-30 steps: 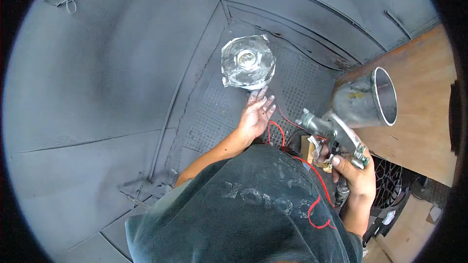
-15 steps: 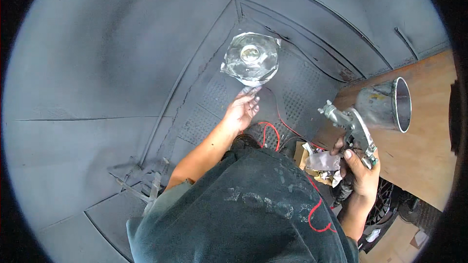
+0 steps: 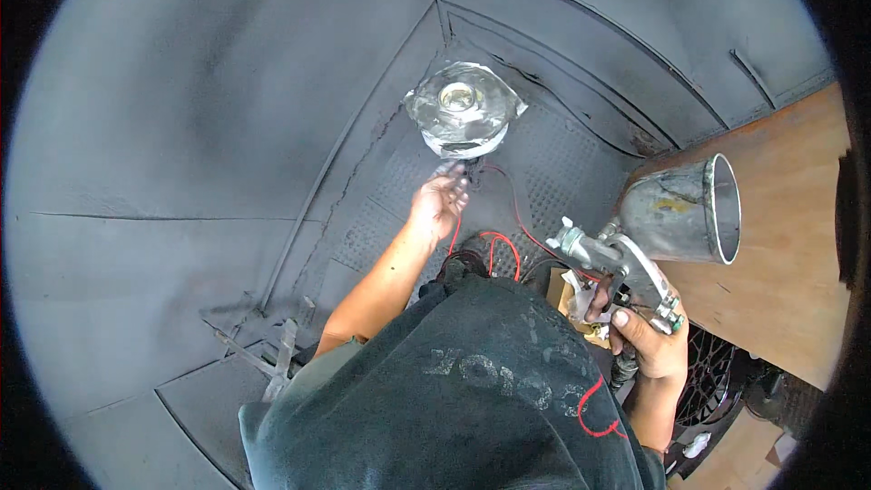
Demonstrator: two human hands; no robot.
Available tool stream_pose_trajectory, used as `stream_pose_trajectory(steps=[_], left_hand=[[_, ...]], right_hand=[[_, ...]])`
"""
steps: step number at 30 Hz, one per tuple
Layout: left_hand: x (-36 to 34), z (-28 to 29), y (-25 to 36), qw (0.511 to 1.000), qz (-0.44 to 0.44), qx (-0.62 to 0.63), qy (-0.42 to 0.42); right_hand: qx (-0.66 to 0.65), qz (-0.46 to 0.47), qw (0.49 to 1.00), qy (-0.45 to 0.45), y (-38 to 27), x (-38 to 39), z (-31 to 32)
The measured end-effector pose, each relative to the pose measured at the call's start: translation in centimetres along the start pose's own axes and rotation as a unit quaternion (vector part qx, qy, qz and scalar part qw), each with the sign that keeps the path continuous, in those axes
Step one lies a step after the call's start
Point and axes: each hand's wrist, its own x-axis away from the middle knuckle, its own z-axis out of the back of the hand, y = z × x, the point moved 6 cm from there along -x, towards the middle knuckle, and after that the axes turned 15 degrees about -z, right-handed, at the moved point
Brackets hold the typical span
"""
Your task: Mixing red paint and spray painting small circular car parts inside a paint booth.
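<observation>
Right hand (image 3: 658, 345) wrapped around the grip of a metal spray gun (image 3: 628, 270), and look where it sits: handle inside the curled fingers, thumb laid along the back near the knobs, darkened fingertips around the front by the trigger. Nozzle out beyond them, up and to the left; the big grey cup (image 3: 667, 209) juts off to the right above the knuckles, its mouth facing right, in front of the wooden panel (image 3: 780, 245). Over to the left hand (image 3: 437, 203), palm showing, fingertips a blur just below the round, foil-covered piece (image 3: 490, 107) with its bright hollow centre! Are they touching its underside, closed on anything? Cannot tell through that blur. Red hose (image 3: 497, 236) looping on the floor between the two hands, nearer the left
</observation>
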Motion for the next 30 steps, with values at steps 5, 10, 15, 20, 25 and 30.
stream_pose_trajectory(steps=[5,10,15,20,25,30], left_hand=[[0.9,-2.3,-1.0,0.998,-0.009,0.057,-0.029],[0.2,-2.1,-0.2,0.998,-0.005,0.055,-0.018],[-0.9,-0.7,0.3,1.0,0.004,-0.018,0.02],[-2.1,-0.1,2.5,0.992,-0.028,-0.125,0.013],[-3.9,0.2,4.4,0.988,-0.053,-0.146,0.022],[-3.4,0.9,2.9,0.994,-0.044,-0.036,0.094]], right_hand=[[0.057,0.025,0.996,0.064,-0.6,0.1,0.9],[0.061,0.05,0.99,0.117,-0.9,0.4,1.9],[0.042,0.017,0.998,0.049,-0.5,0.6,1.5],[0.031,0.014,0.999,0.003,-0.1,1.0,1.8],[0.05,0.024,0.997,0.061,0.3,1.0,4.2],[0.057,0.046,0.993,0.088,0.7,0.6,4.6]])
